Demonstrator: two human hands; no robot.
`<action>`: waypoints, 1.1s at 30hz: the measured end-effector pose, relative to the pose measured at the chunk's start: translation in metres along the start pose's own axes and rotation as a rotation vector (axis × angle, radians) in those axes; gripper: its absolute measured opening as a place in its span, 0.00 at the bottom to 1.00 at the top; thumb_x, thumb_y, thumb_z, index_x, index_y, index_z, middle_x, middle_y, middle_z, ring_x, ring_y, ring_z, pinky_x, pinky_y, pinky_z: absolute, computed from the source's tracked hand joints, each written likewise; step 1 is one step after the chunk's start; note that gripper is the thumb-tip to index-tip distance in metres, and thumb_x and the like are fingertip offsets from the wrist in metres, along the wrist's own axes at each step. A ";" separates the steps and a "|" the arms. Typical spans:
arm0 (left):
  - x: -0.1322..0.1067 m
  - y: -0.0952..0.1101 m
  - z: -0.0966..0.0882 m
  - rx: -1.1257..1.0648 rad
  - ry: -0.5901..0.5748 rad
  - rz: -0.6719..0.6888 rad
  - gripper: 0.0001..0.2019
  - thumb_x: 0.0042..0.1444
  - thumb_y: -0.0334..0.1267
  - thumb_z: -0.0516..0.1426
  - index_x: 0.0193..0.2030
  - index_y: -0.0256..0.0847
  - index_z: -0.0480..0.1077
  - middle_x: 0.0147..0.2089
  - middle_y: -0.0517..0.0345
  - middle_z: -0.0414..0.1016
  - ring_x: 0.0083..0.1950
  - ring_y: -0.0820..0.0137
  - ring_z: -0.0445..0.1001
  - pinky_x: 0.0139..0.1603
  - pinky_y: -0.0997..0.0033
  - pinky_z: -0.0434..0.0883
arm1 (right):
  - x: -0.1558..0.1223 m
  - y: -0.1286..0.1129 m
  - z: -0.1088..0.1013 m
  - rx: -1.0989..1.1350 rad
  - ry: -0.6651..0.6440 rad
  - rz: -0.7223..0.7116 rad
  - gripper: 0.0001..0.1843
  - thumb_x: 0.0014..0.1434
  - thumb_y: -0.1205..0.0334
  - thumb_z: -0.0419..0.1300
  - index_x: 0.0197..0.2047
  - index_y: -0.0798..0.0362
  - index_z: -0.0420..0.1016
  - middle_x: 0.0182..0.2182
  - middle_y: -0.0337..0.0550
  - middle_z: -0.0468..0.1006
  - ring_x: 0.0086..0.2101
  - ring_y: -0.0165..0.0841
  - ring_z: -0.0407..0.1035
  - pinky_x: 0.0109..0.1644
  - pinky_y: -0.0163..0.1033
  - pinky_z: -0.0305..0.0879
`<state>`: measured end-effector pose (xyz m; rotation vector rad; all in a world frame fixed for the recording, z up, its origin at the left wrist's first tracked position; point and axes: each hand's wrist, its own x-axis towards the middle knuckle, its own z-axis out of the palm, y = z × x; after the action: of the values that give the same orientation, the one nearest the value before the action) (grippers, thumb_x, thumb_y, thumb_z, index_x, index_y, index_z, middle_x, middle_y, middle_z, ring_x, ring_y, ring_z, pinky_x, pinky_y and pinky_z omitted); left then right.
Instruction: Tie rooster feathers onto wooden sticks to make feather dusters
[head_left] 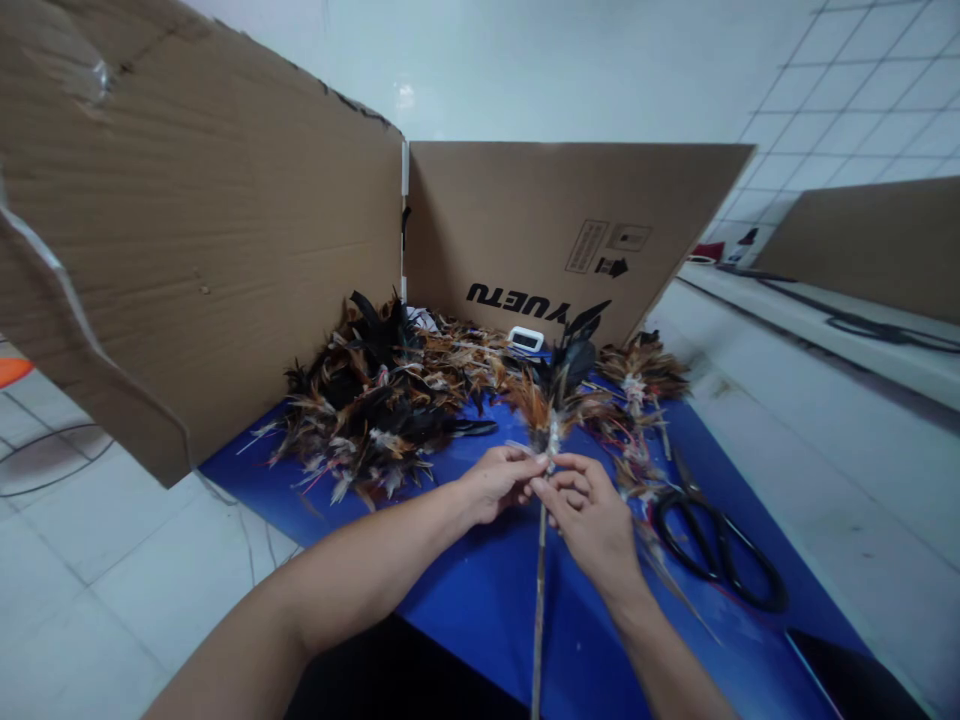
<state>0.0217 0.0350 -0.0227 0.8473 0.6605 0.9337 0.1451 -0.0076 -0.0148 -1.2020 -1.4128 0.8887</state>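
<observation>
A thin stick [539,600] runs from the bottom edge up to my hands, with brown and black feathers [568,365] fanning out at its top. White binding wraps the feather bases just above my fingers. My left hand [501,482] pinches the feathers and stick at that joint, thumb and forefinger together. Close against it, my right hand [591,508] is closed around the stick, its fingertips meeting the left ones. What fine strand or quill lies between the fingertips is too small to make out.
Feather bundles [367,400] heap at the left of the blue table [465,570]; another bundle [637,370] lies right. Black-handled scissors [716,550] rest near the right edge, a dark flat object [847,675] below them. A small white digital timer [526,339] stands before cardboard walls [487,220].
</observation>
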 end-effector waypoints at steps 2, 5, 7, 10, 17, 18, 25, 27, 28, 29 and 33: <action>-0.001 0.000 0.000 -0.004 -0.004 -0.008 0.20 0.37 0.48 0.66 0.27 0.34 0.67 0.20 0.65 0.63 0.18 0.83 0.59 0.20 0.80 0.54 | 0.000 0.001 0.000 -0.007 -0.003 0.000 0.24 0.47 0.51 0.65 0.43 0.50 0.62 0.24 0.35 0.70 0.19 0.26 0.64 0.19 0.30 0.60; -0.001 0.000 0.001 -0.009 -0.003 -0.015 0.20 0.36 0.49 0.66 0.26 0.35 0.66 0.20 0.65 0.64 0.18 0.83 0.59 0.20 0.80 0.54 | 0.000 0.001 0.000 -0.012 -0.006 -0.004 0.23 0.48 0.51 0.64 0.44 0.50 0.62 0.24 0.35 0.70 0.18 0.26 0.64 0.19 0.30 0.61; -0.002 0.001 0.001 -0.011 0.005 -0.013 0.20 0.36 0.49 0.66 0.26 0.35 0.65 0.20 0.65 0.63 0.18 0.83 0.59 0.20 0.80 0.54 | 0.000 0.001 -0.001 -0.006 -0.012 -0.005 0.23 0.48 0.51 0.64 0.44 0.50 0.62 0.24 0.34 0.70 0.19 0.25 0.64 0.20 0.30 0.62; -0.002 0.000 0.001 -0.012 0.013 -0.002 0.21 0.35 0.49 0.67 0.26 0.36 0.65 0.20 0.66 0.64 0.19 0.82 0.60 0.21 0.80 0.54 | 0.001 0.000 -0.001 -0.001 -0.022 -0.004 0.24 0.48 0.51 0.64 0.44 0.50 0.62 0.25 0.35 0.71 0.19 0.26 0.65 0.21 0.31 0.63; -0.002 -0.001 0.000 0.001 -0.026 -0.015 0.20 0.37 0.49 0.66 0.27 0.34 0.66 0.21 0.65 0.63 0.19 0.83 0.60 0.21 0.79 0.54 | 0.000 -0.003 0.000 0.005 -0.025 -0.004 0.23 0.48 0.51 0.64 0.43 0.51 0.62 0.24 0.35 0.70 0.19 0.27 0.64 0.19 0.30 0.61; -0.002 -0.002 0.000 0.004 -0.027 -0.009 0.20 0.37 0.49 0.66 0.27 0.34 0.67 0.21 0.65 0.63 0.19 0.82 0.60 0.21 0.79 0.54 | 0.000 -0.003 0.000 0.008 -0.027 -0.001 0.23 0.48 0.51 0.64 0.43 0.51 0.62 0.23 0.35 0.70 0.19 0.27 0.64 0.19 0.30 0.61; -0.004 -0.002 0.003 0.095 0.049 0.042 0.20 0.39 0.50 0.64 0.25 0.34 0.66 0.20 0.65 0.61 0.19 0.83 0.57 0.20 0.79 0.53 | 0.000 -0.001 -0.001 -0.035 -0.022 0.010 0.22 0.48 0.49 0.63 0.42 0.50 0.62 0.22 0.33 0.70 0.18 0.26 0.63 0.18 0.30 0.58; -0.004 -0.002 0.005 0.166 0.099 0.063 0.19 0.39 0.51 0.63 0.24 0.35 0.64 0.18 0.66 0.59 0.18 0.82 0.56 0.19 0.79 0.52 | 0.001 0.000 -0.002 -0.066 0.000 0.006 0.21 0.49 0.47 0.62 0.41 0.50 0.63 0.20 0.32 0.69 0.17 0.26 0.63 0.18 0.30 0.57; -0.004 -0.003 0.006 0.202 0.118 0.075 0.19 0.39 0.51 0.63 0.23 0.36 0.64 0.18 0.67 0.59 0.18 0.82 0.56 0.19 0.79 0.52 | 0.003 0.001 -0.003 -0.083 0.018 0.006 0.21 0.50 0.46 0.61 0.40 0.51 0.64 0.19 0.32 0.69 0.17 0.27 0.62 0.18 0.31 0.57; -0.004 -0.003 0.007 0.235 0.129 0.090 0.19 0.40 0.51 0.62 0.22 0.36 0.63 0.17 0.67 0.58 0.18 0.81 0.56 0.18 0.79 0.53 | 0.004 0.002 -0.004 -0.102 0.041 0.006 0.21 0.51 0.45 0.60 0.40 0.51 0.64 0.18 0.32 0.68 0.17 0.27 0.61 0.19 0.31 0.57; -0.004 -0.010 0.011 0.362 0.133 0.150 0.15 0.44 0.47 0.59 0.20 0.37 0.62 0.16 0.66 0.58 0.17 0.80 0.55 0.17 0.78 0.53 | 0.010 0.005 -0.010 -0.196 0.160 -0.012 0.20 0.50 0.44 0.60 0.36 0.52 0.66 0.17 0.32 0.68 0.18 0.27 0.62 0.22 0.32 0.58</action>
<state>0.0323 0.0242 -0.0253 1.1750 0.9076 1.0273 0.1566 0.0029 -0.0155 -1.3781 -1.3998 0.6411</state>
